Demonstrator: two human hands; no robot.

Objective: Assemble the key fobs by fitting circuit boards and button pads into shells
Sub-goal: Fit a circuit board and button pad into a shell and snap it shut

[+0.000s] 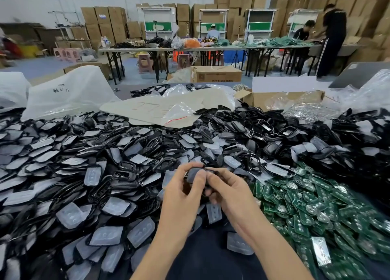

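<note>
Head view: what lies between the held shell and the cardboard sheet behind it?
Loose black shells and translucent button pads, heaped; the head view shows it.

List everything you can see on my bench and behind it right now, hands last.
shells: too many to count, black, heaped across the bench
button pads: many, translucent white, mixed among the shells
circuit boards: a heap, green, right of the hands
held shell: one, black with a grey pad on it, centre
plastic bags: several, clear, far edge of the bench
cardboard box: one, brown, open, far right
paper sheet: one, pale with red marks, far middle
far tables: a row, grey tops, background
people: three, at those tables
cartons: many, brown, stacked by the wall
left hand: pinches the held shell
right hand: pinches the held shell
</note>
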